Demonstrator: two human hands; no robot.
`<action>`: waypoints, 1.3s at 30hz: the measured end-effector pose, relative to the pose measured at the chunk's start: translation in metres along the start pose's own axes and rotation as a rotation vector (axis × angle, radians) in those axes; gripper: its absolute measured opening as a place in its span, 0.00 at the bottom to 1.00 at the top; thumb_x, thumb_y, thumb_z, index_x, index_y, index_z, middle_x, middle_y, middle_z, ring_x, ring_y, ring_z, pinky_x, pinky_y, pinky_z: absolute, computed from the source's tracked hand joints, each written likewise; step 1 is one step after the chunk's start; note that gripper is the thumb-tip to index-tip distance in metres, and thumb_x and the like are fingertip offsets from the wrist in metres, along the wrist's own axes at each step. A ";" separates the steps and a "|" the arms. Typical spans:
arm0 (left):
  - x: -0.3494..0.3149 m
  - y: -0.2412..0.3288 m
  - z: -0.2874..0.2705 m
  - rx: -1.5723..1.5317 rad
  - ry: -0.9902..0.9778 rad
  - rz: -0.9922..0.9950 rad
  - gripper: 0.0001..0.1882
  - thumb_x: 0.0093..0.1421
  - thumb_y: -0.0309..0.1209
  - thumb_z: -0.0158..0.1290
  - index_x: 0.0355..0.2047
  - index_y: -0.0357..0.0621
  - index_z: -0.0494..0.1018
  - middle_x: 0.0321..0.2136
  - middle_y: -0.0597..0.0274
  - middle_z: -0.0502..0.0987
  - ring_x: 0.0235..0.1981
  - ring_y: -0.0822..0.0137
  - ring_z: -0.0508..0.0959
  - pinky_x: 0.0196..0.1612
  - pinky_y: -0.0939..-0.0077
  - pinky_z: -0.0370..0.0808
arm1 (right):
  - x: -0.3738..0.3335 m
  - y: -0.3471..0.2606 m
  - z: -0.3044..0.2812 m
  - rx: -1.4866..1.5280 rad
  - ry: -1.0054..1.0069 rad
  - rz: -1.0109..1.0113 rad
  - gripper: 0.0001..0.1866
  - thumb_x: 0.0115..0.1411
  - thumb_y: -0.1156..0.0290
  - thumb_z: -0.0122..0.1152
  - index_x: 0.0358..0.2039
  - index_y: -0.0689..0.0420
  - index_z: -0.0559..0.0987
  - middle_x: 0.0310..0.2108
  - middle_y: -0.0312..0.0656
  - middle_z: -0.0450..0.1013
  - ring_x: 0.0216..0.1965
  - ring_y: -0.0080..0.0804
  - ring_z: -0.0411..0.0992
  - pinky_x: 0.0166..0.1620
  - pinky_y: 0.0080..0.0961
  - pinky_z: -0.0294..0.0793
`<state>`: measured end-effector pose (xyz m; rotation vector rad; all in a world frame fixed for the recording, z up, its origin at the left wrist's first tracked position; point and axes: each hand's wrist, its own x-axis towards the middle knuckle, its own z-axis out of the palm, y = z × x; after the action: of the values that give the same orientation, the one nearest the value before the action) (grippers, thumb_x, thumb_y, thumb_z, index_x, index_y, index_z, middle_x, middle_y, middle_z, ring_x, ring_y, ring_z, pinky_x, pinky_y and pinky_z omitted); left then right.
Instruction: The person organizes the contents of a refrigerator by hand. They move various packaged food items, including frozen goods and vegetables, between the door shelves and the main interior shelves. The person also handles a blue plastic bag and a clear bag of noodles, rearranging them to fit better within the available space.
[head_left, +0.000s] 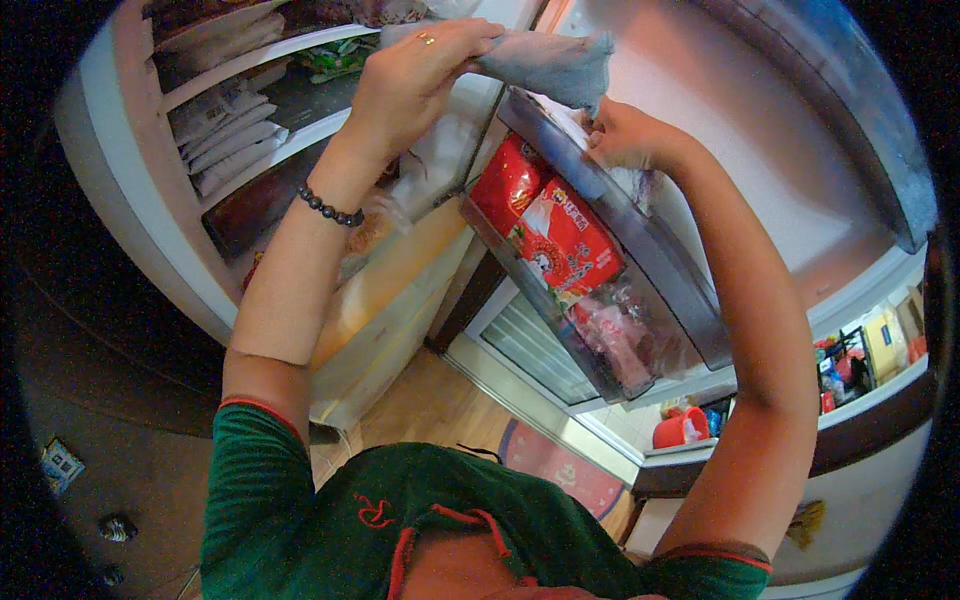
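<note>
High in the view, my left hand [425,80] is closed round a grey-blue cloth [550,65], whose loose end stretches right toward the fridge door. Beside it my right hand [630,138] reaches in at the top of a translucent door bin [640,235]; its fingers are curled by the bin's rim, and what they pinch is hidden. Below, a lower part of the door holds a red bag [508,180], a red printed package [568,240] and a clear plastic bag with pinkish contents [615,335].
The open fridge [190,100] on the left has shelves with stacked pale packets [230,140] and green leafy food [340,58]. Another door bin [850,110] curves along the upper right. Below lie a wood floor and a pink mat [560,465]; a red bucket [682,428] stands beyond.
</note>
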<state>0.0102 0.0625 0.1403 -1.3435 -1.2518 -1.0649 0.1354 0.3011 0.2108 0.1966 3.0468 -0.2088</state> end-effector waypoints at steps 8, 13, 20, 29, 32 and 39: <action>0.027 0.008 0.028 -0.086 0.018 0.031 0.16 0.52 0.18 0.52 0.42 0.43 0.74 0.44 0.58 0.76 0.43 0.59 0.77 0.46 0.71 0.74 | -0.022 0.002 0.012 0.221 0.253 -0.125 0.21 0.54 0.71 0.60 0.49 0.55 0.70 0.33 0.39 0.72 0.36 0.28 0.68 0.42 0.26 0.69; 0.040 0.011 0.047 -0.206 -0.027 -0.082 0.15 0.52 0.21 0.53 0.42 0.43 0.73 0.41 0.57 0.77 0.39 0.59 0.78 0.42 0.70 0.75 | -0.027 0.009 0.000 0.302 0.358 0.058 0.14 0.50 0.68 0.67 0.37 0.59 0.77 0.30 0.41 0.76 0.32 0.25 0.72 0.38 0.25 0.72; 0.049 0.009 0.080 -0.163 -0.058 -0.122 0.17 0.52 0.23 0.53 0.44 0.48 0.72 0.38 0.57 0.77 0.37 0.57 0.78 0.40 0.68 0.75 | -0.059 0.000 -0.009 0.010 0.496 0.083 0.20 0.47 0.72 0.67 0.43 0.62 0.77 0.32 0.45 0.77 0.34 0.29 0.73 0.38 0.25 0.73; 0.066 0.030 0.110 -0.290 -0.118 0.008 0.17 0.52 0.22 0.51 0.44 0.47 0.73 0.36 0.56 0.77 0.36 0.57 0.78 0.39 0.68 0.75 | -0.144 -0.023 -0.033 -0.473 0.294 0.139 0.10 0.47 0.68 0.62 0.24 0.64 0.77 0.21 0.51 0.72 0.24 0.38 0.72 0.31 0.33 0.69; 0.060 0.029 0.118 -0.295 -0.320 0.068 0.17 0.52 0.20 0.51 0.43 0.46 0.73 0.35 0.55 0.77 0.37 0.56 0.78 0.40 0.68 0.75 | -0.191 -0.056 -0.031 -0.252 0.370 0.165 0.06 0.50 0.74 0.58 0.26 0.64 0.75 0.18 0.45 0.70 0.23 0.26 0.68 0.30 0.26 0.67; 0.057 0.012 0.141 -0.985 -0.818 -0.041 0.07 0.54 0.23 0.52 0.33 0.39 0.77 0.41 0.60 0.79 0.48 0.65 0.75 0.53 0.71 0.68 | -0.195 -0.056 -0.034 -0.251 0.595 0.171 0.06 0.52 0.73 0.56 0.28 0.63 0.74 0.19 0.46 0.70 0.24 0.28 0.68 0.29 0.26 0.67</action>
<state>0.0242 0.2102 0.1756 -2.7079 -1.3406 -1.2695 0.3185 0.2269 0.2689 0.5929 3.5616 0.2992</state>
